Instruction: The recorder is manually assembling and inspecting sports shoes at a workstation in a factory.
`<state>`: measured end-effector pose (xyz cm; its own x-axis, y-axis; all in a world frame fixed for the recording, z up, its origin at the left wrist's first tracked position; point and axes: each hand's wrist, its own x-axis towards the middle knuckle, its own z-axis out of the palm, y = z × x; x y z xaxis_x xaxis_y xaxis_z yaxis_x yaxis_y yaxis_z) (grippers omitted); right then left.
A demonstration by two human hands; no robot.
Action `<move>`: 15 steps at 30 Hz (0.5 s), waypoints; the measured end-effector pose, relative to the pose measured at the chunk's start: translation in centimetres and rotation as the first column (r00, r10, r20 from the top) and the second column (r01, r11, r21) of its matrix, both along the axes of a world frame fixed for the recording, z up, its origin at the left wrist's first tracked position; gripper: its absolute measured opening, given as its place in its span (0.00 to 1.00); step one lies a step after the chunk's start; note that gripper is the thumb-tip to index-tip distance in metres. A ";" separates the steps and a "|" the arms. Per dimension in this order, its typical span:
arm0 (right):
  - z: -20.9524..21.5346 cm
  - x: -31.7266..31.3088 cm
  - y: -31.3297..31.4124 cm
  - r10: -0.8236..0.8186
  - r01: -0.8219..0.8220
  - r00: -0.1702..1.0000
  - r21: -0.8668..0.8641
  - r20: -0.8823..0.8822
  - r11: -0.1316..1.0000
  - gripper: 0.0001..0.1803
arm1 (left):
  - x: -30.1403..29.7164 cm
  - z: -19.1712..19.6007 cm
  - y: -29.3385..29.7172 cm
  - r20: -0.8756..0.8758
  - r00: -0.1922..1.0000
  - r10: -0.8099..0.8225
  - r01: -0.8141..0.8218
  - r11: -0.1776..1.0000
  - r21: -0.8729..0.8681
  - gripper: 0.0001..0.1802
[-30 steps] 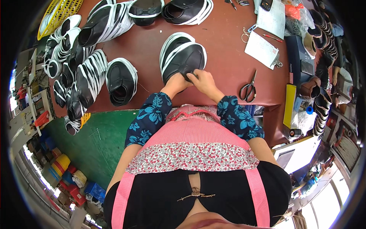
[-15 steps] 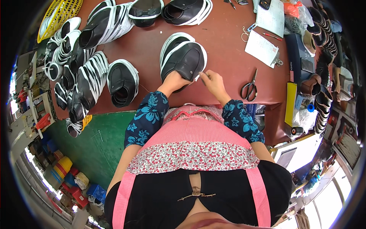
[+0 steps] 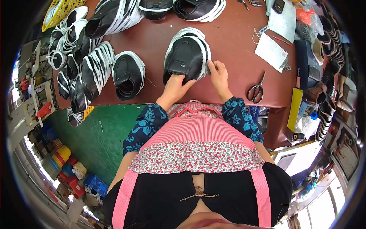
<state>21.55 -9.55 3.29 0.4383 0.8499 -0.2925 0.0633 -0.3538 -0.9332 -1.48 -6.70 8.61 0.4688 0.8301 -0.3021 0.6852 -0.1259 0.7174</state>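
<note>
A black shoe upper (image 3: pixel 185 55) with a white zigzag-cut edge lies on top of another one on the table in front of me, its toe pointing away. My left hand (image 3: pixel 174 90) grips it at the near opening, fingertips tucked inside and the thumb along its right side. Beside the right edge of that upper, my right hand (image 3: pixel 219 76) is closed in a pinch. A small dark sliver shows at those fingertips, too small to name. Black scissors (image 3: pixel 256 90) lie apart, to the right of my right hand.
Left of the pair stands another stack of black uppers (image 3: pixel 129 74), with more nested rows (image 3: pixel 100 68) farther left. A yellow basket (image 3: pixel 61 15) sits at the far left corner. Papers with a clip (image 3: pixel 271 51), a red pen (image 3: pixel 282 41) and a blue box (image 3: pixel 305 57) are at right.
The top upper has been lowered flatter onto the one beneath and turned more upright. My left hand has shifted its hold at the opening; my right hand has moved slightly right, and the view has shifted.
</note>
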 end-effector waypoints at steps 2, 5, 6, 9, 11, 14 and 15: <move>0.3 0.7 0.1 0.020 -0.018 0.994 -0.017 0.112 1.000 0.25 | 0.0 0.1 -1.4 0.238 0.947 0.214 -0.162 0.962 -0.220 0.25; 2.9 0.5 1.2 0.019 -0.008 0.980 -0.056 0.198 0.998 0.24 | -0.2 0.2 -2.9 0.363 0.446 0.818 -0.486 0.562 -0.670 0.21; 3.6 0.4 1.5 -0.006 0.021 0.984 -0.079 0.178 0.997 0.24 | -0.5 0.1 -2.7 0.362 0.439 0.822 -0.491 0.557 -0.669 0.21; 5.6 -1.9 3.0 0.132 -0.135 0.977 0.004 0.169 0.991 0.23 | -0.9 -0.6 -1.4 0.368 0.167 0.915 -0.413 0.404 -0.817 0.20; 6.1 -4.6 4.2 0.280 -0.310 0.921 0.073 0.271 0.948 0.22 | -0.3 -0.9 -0.7 0.378 0.228 0.898 -0.411 0.440 -0.799 0.18; 4.7 -7.3 6.2 0.424 -0.509 0.747 0.032 0.512 0.860 0.21 | 1.2 -1.0 -0.4 0.384 0.260 0.886 -0.397 0.461 -0.794 0.16; 3.7 -7.5 7.0 0.443 -0.529 0.641 -0.058 0.627 0.847 0.21 | 1.6 -1.0 -0.4 0.382 0.230 0.895 -0.391 0.445 -0.806 0.15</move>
<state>14.08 -2.59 7.00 -0.0055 1.0000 -0.0023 0.7471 0.0026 -0.6647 0.08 -7.07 7.65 0.0529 0.7778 -0.6263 -0.4328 0.5831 0.6876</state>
